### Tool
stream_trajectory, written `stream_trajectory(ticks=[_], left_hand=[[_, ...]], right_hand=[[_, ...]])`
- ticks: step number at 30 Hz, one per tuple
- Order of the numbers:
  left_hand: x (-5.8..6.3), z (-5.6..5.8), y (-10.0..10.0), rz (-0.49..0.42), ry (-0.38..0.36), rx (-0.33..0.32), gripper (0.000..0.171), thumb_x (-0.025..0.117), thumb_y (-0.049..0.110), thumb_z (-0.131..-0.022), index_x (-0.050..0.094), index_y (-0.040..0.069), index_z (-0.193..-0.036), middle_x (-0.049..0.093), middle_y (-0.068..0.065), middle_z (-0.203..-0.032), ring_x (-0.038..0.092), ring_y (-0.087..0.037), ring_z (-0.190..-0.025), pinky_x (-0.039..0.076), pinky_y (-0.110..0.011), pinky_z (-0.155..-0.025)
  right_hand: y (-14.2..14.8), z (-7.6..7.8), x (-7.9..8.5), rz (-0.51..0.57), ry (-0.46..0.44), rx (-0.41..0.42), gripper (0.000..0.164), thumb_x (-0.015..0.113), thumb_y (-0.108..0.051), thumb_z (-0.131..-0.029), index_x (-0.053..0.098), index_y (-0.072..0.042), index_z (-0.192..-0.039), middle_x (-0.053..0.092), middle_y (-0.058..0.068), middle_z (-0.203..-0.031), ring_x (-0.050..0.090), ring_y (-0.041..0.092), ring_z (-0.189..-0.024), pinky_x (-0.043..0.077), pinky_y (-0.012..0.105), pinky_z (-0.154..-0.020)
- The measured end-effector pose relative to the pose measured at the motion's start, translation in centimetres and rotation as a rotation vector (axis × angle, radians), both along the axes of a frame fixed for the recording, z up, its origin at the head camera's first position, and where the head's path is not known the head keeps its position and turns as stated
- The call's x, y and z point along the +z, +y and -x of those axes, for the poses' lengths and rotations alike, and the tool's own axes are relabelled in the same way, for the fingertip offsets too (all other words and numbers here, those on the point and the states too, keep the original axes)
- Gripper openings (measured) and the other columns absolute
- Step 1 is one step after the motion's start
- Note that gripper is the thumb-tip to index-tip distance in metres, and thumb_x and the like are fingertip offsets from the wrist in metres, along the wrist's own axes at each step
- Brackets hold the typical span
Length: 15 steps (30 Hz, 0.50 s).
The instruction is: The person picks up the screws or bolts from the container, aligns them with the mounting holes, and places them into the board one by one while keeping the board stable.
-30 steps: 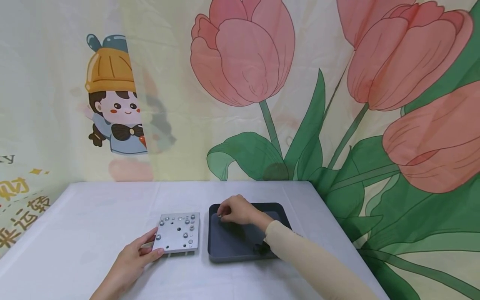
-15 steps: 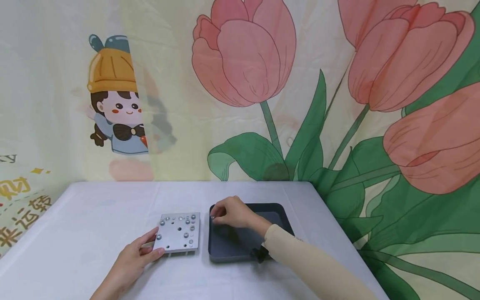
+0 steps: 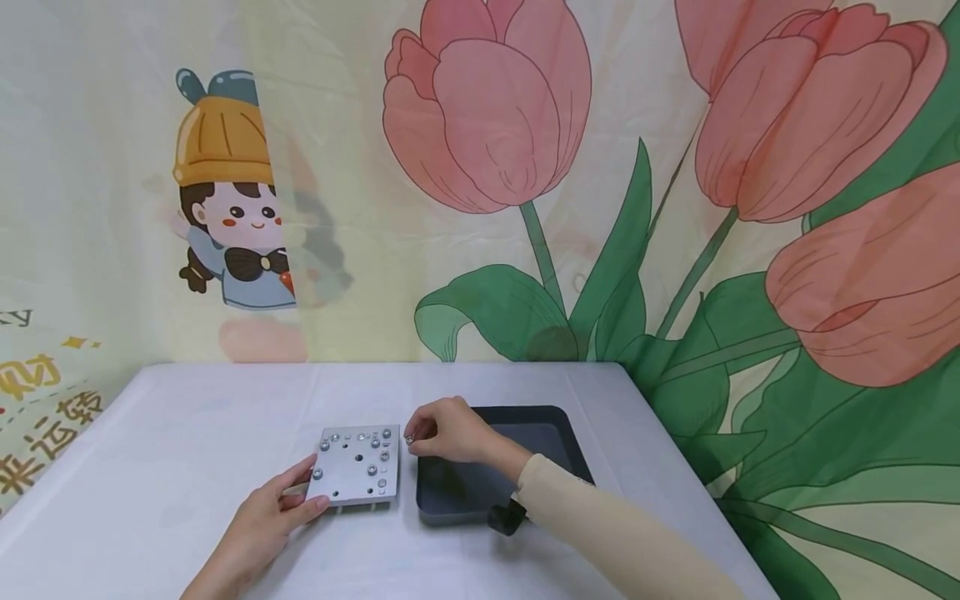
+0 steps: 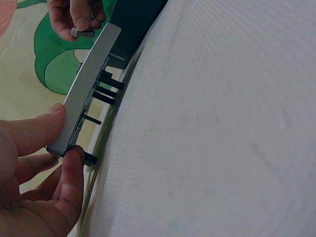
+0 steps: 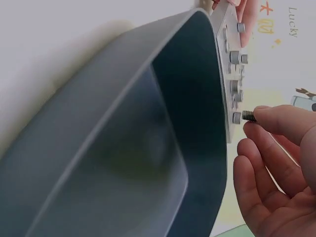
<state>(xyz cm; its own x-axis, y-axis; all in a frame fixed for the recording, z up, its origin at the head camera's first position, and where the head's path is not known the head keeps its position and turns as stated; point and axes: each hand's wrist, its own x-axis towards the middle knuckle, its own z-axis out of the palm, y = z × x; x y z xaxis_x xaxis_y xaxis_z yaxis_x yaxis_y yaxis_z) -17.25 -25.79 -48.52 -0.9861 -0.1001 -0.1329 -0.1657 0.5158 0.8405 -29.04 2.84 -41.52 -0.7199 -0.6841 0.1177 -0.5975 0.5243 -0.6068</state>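
Observation:
My left hand (image 3: 262,518) grips the near left corner of a silver metal plate (image 3: 345,479), thumb on top and fingers underneath. Several socket head screws stand in holes of the plate, and other holes show bare. In the left wrist view, threaded shanks (image 4: 104,94) stick out below the plate (image 4: 85,94). Between thumb and fingertips, my right hand (image 3: 452,429) pinches a small screw (image 5: 248,116) just right of the plate's far right corner. Its thread points down toward the plate side; the fingertips cover part of it.
A dark grey tray (image 3: 480,512) lies right of the plate, under my right forearm. A black device (image 3: 507,518) hangs at my right wrist. White cloth (image 3: 187,442) covers the table, with a printed backdrop (image 3: 345,250) behind it.
My right hand has moved left with the screw, from over the tray to past its left rim, close to the plate. The left hand and plate stay put.

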Motion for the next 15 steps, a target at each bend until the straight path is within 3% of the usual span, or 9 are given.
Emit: stream_trajectory(ticks=[6, 15], left_hand=[[0.1, -0.1, -0.1, 0.009, 0.002, -0.009, 0.088, 0.082, 0.04, -0.094, 0.038, 0.013, -0.166, 0.049, -0.024, -0.159, 0.063, -0.029, -0.126, 0.052, -0.023, -0.083], [0.2, -0.2, -0.1, 0.036, 0.015, -0.03, 0.088, 0.081, 0.043, -0.094, 0.039, 0.014, -0.166, 0.051, -0.024, -0.158, 0.064, -0.034, -0.129, 0.054, -0.036, -0.093]], right_hand=[[-1.1, -0.3, 0.1, 0.001, -0.007, 0.011, 0.013, 0.084, -0.008, -0.09, 0.08, -0.012, -0.102, 0.075, -0.011, -0.083, 0.064, -0.004, -0.074, 0.052, 0.016, -0.074], [-3.9, -0.9, 0.2, 0.004, -0.01, 0.038, 0.012, 0.084, -0.007, -0.091, 0.08, -0.012, -0.101, 0.075, -0.012, -0.081, 0.062, -0.006, -0.073, 0.051, 0.014, -0.073]])
